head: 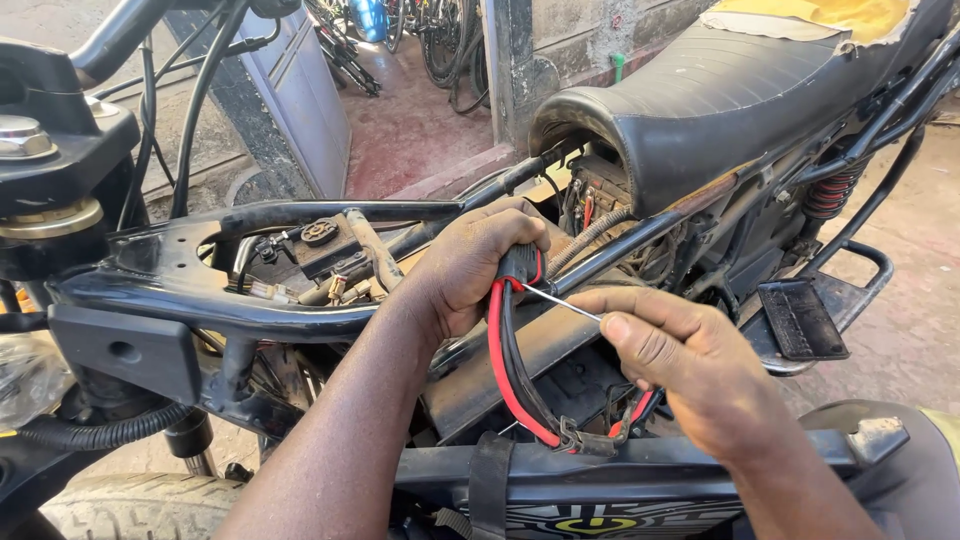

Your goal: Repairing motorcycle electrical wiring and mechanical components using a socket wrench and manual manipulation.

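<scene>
My left hand (pixel 470 265) grips the upper end of a bundle of red and black cables (pixel 508 360) beside the bare black motorcycle frame (pixel 260 315). My right hand (pixel 690 365) pinches a thin metal pin or wire (pixel 560 300) between thumb and forefinger. Its tip touches the cable connector held in my left hand. The cables loop down to a small metal clip (pixel 585 440) near the battery area.
A black seat (pixel 720 90) with torn yellow foam lies to the upper right. A red rear shock spring (pixel 830 195) and a black footrest (pixel 800 320) sit at right. The steering head (pixel 50 150) is at left, the front tyre (pixel 130 505) below, bicycles (pixel 440 35) behind.
</scene>
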